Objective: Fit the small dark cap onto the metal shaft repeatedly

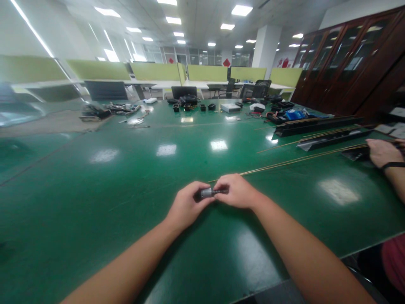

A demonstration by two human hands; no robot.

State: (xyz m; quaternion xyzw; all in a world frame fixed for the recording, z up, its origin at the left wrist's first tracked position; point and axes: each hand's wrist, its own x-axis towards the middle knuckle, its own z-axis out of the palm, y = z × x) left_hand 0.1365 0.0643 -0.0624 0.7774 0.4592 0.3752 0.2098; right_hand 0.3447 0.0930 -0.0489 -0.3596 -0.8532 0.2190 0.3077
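Low over the green tabletop (pixel 139 181), a small silver-grey cylinder (pixel 206 193) lies sideways between my two hands. My left hand (pixel 188 202) is closed around its left end, thumb below and fingers above. A thin dark shaft (pixel 220 191) runs from the cylinder's right end. My right hand (pixel 237 192) pinches this shaft with its fingertips. The exact kind of part is too small to make out. Just behind my right hand, thin brass-coloured rods (pixel 278 165) stretch away to the right.
At the right edge a co-worker's hand (pixel 381 153) rests by the rods and a dark metal channel. More black channels (pixel 316 126) lie behind. Along the far side are a grey box (pixel 230 108), small black parts (pixel 188 107), a blue item (pixel 294 114) and loose hardware (pixel 122 108).
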